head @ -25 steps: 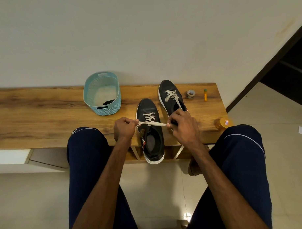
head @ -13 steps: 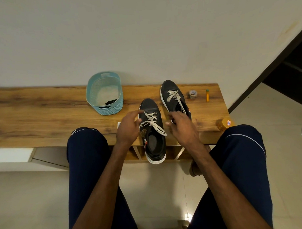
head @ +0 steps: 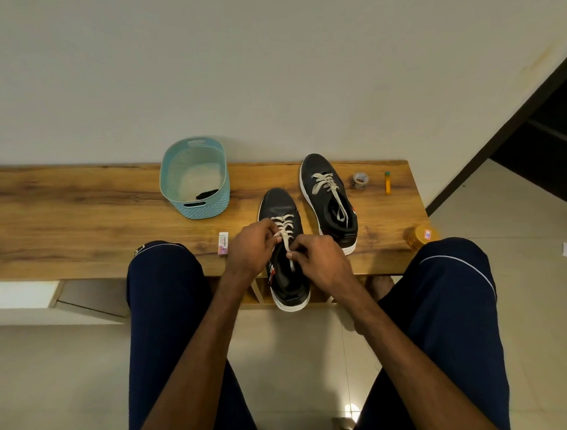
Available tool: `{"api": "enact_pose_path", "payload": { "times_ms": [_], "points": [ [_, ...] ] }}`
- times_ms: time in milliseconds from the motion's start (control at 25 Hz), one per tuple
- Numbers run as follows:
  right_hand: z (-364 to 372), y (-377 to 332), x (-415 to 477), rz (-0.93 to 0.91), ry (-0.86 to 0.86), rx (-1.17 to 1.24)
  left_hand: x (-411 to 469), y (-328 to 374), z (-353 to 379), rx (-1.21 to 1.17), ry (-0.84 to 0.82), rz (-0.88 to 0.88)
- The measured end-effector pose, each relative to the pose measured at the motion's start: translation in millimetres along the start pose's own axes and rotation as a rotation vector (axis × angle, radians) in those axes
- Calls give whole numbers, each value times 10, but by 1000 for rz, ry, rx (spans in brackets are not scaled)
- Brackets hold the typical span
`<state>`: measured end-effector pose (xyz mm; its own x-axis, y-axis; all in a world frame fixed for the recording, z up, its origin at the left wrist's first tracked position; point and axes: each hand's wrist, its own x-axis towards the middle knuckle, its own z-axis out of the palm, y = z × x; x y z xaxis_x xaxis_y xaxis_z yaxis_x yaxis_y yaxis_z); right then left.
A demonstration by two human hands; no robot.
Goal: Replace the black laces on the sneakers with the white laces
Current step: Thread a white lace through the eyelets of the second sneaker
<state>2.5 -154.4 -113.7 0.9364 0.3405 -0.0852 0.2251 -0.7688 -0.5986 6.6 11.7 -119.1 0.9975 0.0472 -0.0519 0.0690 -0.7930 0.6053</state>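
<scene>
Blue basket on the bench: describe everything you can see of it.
The blue basket is an oval, light teal tub, plastic by its look, with a woven-pattern side and a slot handle at each end. It stands upright on the wooden bench, close to the wall, left of the near sneaker and apart from it. A small black thing lies inside.

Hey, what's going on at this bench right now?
A seated person is lacing the nearer sneaker on the wooden bench. Both the left hand and right hand pinch its white lace. The farther sneaker already carries a white lace, untied. A dark strand lies in the blue basket.
</scene>
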Motion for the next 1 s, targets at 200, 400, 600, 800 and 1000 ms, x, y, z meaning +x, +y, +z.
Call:
{"api": "enact_pose_path", "payload": {
  "times_ms": [200, 400, 600, 800, 1000],
  "points": [
    [52, -83, -44, -17, 33, -214, -52, 38, -67, -121, 27, -146],
    [119, -53, -12, 26, 79, -201, -196, 109, -47, -270, -23, -254],
    [182, -7, 7, 135, 104, -22, -224, 202, 41, 16, 7, -239],
    [202, 69, 21, 172, 77, 55, -204, 241, 134, 423, 15, -185],
    [208, 127, 8, 199, 26, 94, -208, 92, 136, 285, -83, -330]
  ]
}}
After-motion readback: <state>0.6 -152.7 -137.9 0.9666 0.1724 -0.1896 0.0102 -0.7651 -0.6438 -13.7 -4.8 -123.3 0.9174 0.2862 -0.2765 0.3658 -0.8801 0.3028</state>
